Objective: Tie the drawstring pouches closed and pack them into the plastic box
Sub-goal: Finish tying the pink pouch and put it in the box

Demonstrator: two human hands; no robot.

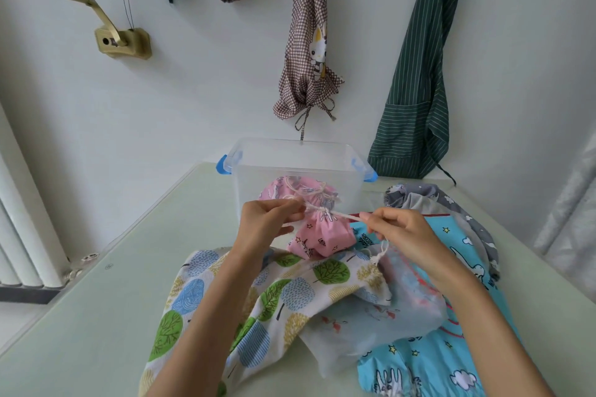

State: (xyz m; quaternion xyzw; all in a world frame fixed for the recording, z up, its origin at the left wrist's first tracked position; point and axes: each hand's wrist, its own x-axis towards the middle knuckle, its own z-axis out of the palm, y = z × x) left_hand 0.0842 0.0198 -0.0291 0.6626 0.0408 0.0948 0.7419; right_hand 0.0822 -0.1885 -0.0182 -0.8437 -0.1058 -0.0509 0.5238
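Pink pouch (322, 232) | cord (342, 215) taut btw L hand (269, 222) / R hand (400, 232)

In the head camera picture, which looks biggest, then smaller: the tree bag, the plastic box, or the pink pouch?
1. Tree bag, though it lies nearest the camera.
2. Plastic box.
3. Pink pouch.

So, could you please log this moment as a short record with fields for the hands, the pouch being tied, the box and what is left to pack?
left hand: pinches one end of the white drawstring
right hand: pinches the other end, cord stretched between the hands
pouch in work: pink pouch, neck gathered, in front of the box
plastic box: clear, blue latches, lid off, another pink pouch inside
still out: tree-print pouch, translucent pouch, blue print pouch, grey pouch
surface: pale green table
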